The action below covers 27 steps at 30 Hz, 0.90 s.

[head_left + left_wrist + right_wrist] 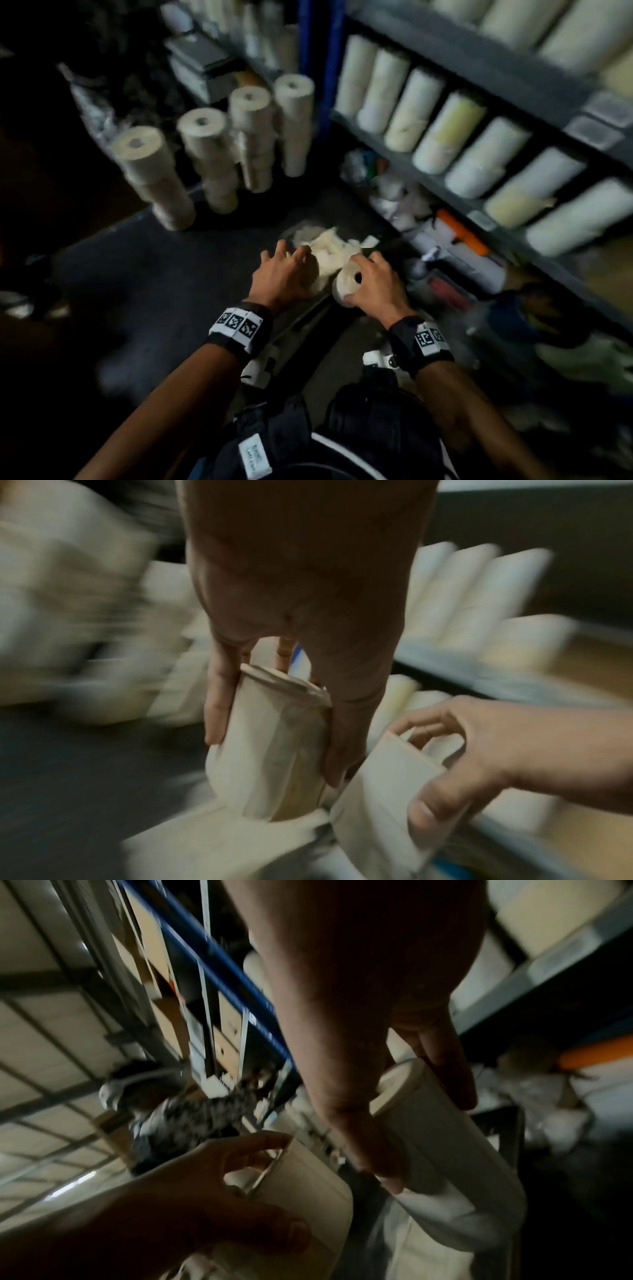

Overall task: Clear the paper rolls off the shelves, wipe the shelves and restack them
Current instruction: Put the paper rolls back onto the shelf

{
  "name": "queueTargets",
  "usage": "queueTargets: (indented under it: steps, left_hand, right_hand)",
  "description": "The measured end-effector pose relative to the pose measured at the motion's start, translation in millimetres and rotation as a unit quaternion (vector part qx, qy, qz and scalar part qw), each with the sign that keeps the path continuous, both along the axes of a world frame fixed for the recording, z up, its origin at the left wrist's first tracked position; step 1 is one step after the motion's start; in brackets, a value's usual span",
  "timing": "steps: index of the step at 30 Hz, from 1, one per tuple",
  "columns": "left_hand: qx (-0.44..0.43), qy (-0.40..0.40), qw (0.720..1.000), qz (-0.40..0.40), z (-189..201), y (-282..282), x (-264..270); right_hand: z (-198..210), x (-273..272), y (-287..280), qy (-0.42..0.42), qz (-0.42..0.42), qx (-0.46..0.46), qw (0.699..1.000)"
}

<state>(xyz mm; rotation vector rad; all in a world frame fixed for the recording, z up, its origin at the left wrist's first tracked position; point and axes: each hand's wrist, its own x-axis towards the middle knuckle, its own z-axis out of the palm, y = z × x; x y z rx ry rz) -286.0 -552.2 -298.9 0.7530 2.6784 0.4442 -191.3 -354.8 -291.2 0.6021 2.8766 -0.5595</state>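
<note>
Two paper rolls, low at six o'clock above crumpled paper [329, 250] on the floor: left hand [282, 275] curled round one roll [274, 750], right hand [373, 284] gripping another [347, 282], likely bound for the floor stacks [212, 150] at eleven o'clock so the shelves [455, 195] can be wiped.

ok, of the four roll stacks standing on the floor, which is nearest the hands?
The leftmost stack. It stands lowest in the head view, closest to the left hand; the other three recede toward the blue post.
</note>
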Motion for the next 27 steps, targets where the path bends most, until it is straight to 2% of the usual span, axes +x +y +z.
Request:
queueTargets:
  steps: [6, 10, 13, 16, 23, 25, 27]
  left_hand:
    - [0.063, 0.092, 0.983, -0.147, 80.0, 136.4, 27.5]
    - [0.086, 0.153, 0.957, -0.233, 148.4, 212.5, 33.5]
    - [0.136, 0.194, 0.930, -0.282, 198.8, 258.6, 36.1]
    - [0.193, 0.216, 0.901, -0.321, 244.5, 300.7, 35.2]
    - [0.264, 0.258, 0.863, -0.346, 340.8, 395.6, 9.6]
    - [0.273, 0.269, 0.855, -0.350, 367.4, 420.5, 0.1]
    - [0.266, 0.273, 0.858, -0.344, 391.1, 446.3, -7.9]
  right_hand:
    - [81.6, 88.6, 108.2, 0.075, -0.118, 0.048, 0.989]
    - [144.6, 126.5, 161.8, 0.144, -0.196, 0.075, 0.967]
    - [194.0, 144.1, 194.1, 0.167, -0.236, 0.109, 0.951]
    - [241.9, 153.0, 223.6, 0.192, -0.267, 0.143, 0.934]
    - [336.3, 139.3, 281.6, 0.228, -0.332, 0.207, 0.892]
    - [356.6, 130.6, 296.6, 0.231, -0.346, 0.214, 0.884]
    - [373.0, 121.1, 309.4, 0.239, -0.358, 0.216, 0.877]
